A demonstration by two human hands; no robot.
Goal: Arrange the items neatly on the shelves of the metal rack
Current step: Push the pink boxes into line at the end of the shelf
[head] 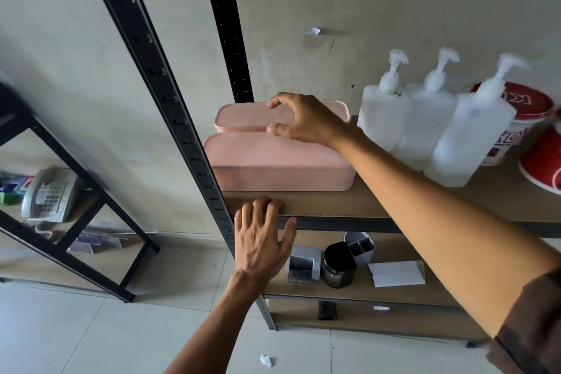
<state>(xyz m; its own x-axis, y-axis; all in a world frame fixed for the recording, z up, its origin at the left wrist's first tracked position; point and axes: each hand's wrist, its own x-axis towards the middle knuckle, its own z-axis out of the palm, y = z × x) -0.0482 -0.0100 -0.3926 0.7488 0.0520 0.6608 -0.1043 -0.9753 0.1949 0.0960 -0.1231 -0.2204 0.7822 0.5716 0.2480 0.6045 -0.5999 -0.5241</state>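
Note:
Two pink lidded boxes lie on the upper shelf (349, 203) of the black metal rack (170, 106): a front box (273, 164) and a rear box (243, 117) against the wall. My right hand (306, 120) hovers over the rear box with thumb and fingers spread and curved; whether it touches the lid I cannot tell. My left hand (261, 237) rests with straight fingers on the shelf's front edge, below the front box. Right of the boxes stand three white pump bottles (425, 127).
Red-and-white tubs (522, 118) sit at the far right of the upper shelf. The lower shelf holds grey organisers (303, 264), a black cup (337, 266) and a white sheet (397, 273). A second black rack with a telephone (50, 194) stands at left. Crumpled paper (265, 360) lies on the floor.

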